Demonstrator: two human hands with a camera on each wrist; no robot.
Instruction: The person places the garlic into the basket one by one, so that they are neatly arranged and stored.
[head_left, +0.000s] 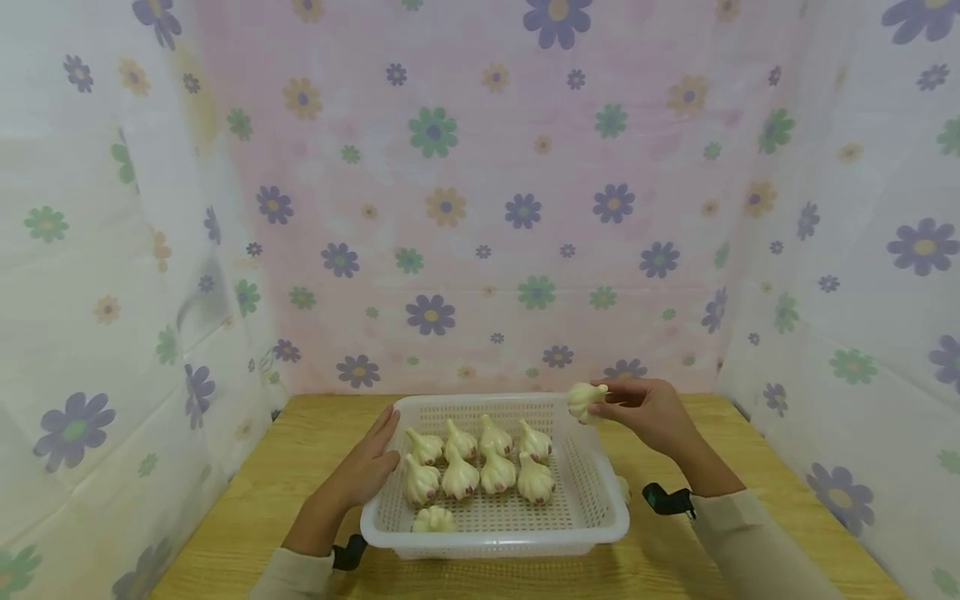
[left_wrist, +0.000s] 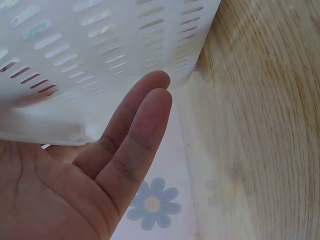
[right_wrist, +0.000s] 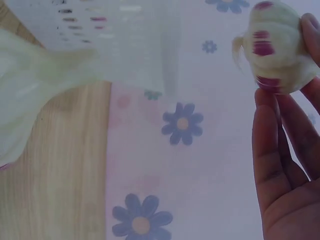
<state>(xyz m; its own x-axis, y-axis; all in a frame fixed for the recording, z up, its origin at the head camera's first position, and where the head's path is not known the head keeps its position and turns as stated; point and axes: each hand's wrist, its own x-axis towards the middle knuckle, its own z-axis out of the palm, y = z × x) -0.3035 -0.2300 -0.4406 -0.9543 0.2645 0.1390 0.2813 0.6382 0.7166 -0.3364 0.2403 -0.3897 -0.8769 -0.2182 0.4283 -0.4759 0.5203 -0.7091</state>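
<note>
My right hand (head_left: 648, 412) pinches a pale garlic bulb (head_left: 585, 402) between thumb and fingers, above the back right corner of a white plastic basket (head_left: 495, 539). Purple marks show on this held garlic bulb (right_wrist: 272, 50) in the right wrist view. At the basket's left side, my left hand (head_left: 363, 467) rests against the rim with its fingers extended. The left wrist view shows those fingers (left_wrist: 145, 130) straight along the outside of the slotted wall. Inside the basket, several garlic bulbs (head_left: 460, 477) stand in two rows, and a single garlic bulb (head_left: 433, 520) lies at the front left.
Another garlic bulb (right_wrist: 20, 90) lies outside the basket on its right, mostly hidden behind the wall in the head view. The basket stands on a wood-grain table (head_left: 247, 508). Flower-patterned cloth (head_left: 480, 250) encloses the back and both sides.
</note>
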